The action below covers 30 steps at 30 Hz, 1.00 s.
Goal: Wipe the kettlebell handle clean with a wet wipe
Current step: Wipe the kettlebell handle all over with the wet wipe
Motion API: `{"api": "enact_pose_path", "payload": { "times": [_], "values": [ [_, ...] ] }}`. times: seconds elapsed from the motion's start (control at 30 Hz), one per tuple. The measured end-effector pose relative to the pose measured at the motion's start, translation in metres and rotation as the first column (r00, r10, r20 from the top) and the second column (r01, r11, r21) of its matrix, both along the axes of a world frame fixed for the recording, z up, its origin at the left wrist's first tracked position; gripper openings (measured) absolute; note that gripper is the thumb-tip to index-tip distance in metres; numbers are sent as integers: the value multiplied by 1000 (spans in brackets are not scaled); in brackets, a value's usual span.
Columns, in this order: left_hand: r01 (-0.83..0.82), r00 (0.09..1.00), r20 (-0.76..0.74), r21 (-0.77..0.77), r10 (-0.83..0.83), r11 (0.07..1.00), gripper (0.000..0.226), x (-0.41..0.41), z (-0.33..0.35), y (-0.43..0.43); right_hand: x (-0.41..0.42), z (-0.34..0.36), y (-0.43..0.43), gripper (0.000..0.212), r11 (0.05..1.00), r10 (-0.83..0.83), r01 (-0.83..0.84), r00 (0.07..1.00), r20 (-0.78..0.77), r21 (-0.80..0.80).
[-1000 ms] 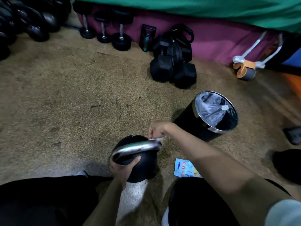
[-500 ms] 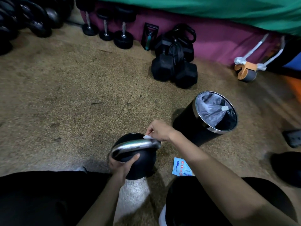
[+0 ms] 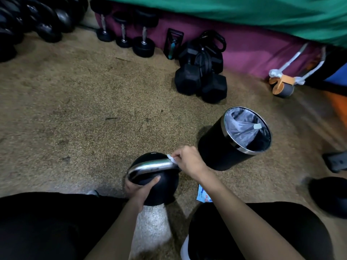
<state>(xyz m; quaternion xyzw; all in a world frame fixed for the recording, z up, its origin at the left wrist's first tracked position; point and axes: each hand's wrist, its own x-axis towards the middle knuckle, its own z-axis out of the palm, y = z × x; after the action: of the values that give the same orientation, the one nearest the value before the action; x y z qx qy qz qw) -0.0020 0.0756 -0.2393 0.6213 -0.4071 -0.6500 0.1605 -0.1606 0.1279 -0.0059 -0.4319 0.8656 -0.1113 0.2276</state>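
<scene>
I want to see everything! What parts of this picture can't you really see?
Head view:
- Wet wipe: mostly hidden under the right hand.
- Handle right end: covered by that hand.
- Blue packet: partly behind the right forearm.
- Kettlebell marking: too small to read.
- Bin bottom: too dark.

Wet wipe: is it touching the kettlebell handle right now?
Touching. The head view shows the right hand pressing the wet wipe against the right end of the handle.

Small pale marking seen on top of the kettlebell (image 3: pixel 153 182), too blurred to be read, red and blue print seen on the wipe packet (image 3: pixel 203 195), not legible, no other text made out
</scene>
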Motion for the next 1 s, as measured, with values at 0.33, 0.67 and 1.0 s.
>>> {"api": "enact_pose_path", "payload": {
  "times": [0.33, 0.67, 1.0],
  "values": [
    [-19, 1000, -8, 9, 19, 1000, 176, 0, -3, -1, 17, -5, 3, 25, 996, -77, 75, 996, -46, -45],
    [-21, 1000, -3, 25, 21, 999, 174, -1, -8, -2, 28, -5, 13, 21, 977, -183, 169, 977, -110, -128],
    [-3, 1000, 10, 40, 3, 999, 165, -2, -19, -3, 34, -13, 20, 15, 915, -320, 297, 947, -40, -273]
  ]
}}
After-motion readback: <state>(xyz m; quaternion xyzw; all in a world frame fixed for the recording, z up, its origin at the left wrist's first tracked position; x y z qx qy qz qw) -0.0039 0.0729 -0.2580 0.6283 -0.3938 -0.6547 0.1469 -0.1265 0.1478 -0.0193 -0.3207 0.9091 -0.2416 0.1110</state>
